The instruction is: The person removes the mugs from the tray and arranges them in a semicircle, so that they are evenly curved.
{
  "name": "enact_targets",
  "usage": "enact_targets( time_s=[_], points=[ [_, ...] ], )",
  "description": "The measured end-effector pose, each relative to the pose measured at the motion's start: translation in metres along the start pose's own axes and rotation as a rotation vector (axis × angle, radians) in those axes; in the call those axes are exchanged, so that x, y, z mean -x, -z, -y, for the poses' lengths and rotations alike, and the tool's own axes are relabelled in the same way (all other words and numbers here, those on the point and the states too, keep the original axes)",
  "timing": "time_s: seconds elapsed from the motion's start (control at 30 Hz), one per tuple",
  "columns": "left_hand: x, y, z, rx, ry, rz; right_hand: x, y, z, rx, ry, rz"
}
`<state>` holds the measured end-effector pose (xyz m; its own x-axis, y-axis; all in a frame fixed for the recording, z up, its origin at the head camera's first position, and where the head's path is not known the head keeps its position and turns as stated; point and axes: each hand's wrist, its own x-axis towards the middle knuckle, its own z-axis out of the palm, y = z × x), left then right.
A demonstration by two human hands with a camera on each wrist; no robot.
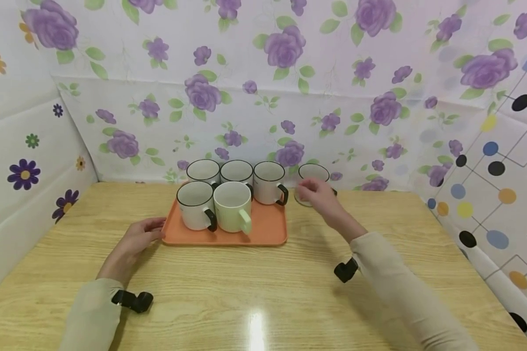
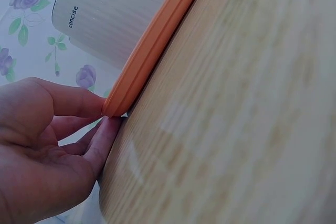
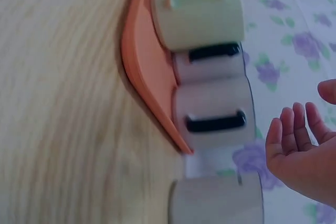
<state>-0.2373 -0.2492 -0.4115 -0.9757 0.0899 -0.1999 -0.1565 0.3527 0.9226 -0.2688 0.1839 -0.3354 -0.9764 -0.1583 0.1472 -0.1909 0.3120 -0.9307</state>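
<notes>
An orange tray (image 1: 268, 229) lies on the table with several mugs on it. Three white mugs with dark rims form its back row, the rightmost mug (image 1: 268, 187) with its black handle outward. In front are another white mug (image 1: 194, 209) and a pale green mug (image 1: 232, 210). My left hand (image 1: 139, 236) pinches the tray's left edge between thumb and fingers, as the left wrist view shows. Right of the tray stands a separate white mug (image 3: 218, 200). My right hand (image 1: 320, 195) overlaps it in the head view, fingers loosely bent and holding nothing.
The wooden table (image 1: 228, 292) reaches back to a wall hung with purple-flowered cloth (image 1: 246, 63). Patterned cloth also covers both sides, with dots (image 1: 496, 195) on the right. The separate mug stands close to the back cloth.
</notes>
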Motion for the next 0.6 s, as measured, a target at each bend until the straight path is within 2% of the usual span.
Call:
enact_targets(
  time_s=[0.13, 0.37, 0.6],
  points=[
    [0.001, 0.001, 0.001, -0.017, 0.009, -0.003, 0.001, -0.024, 0.0, -0.114, -0.05, 0.081],
    [0.001, 0.001, 0.001, -0.007, 0.009, -0.003, 0.002, -0.058, -0.004, -0.16, -0.096, 0.125],
    [0.001, 0.001, 0.0, -0.01, 0.018, -0.003, 0.005, -0.086, -0.016, -0.189, -0.038, 0.209]
  ],
)
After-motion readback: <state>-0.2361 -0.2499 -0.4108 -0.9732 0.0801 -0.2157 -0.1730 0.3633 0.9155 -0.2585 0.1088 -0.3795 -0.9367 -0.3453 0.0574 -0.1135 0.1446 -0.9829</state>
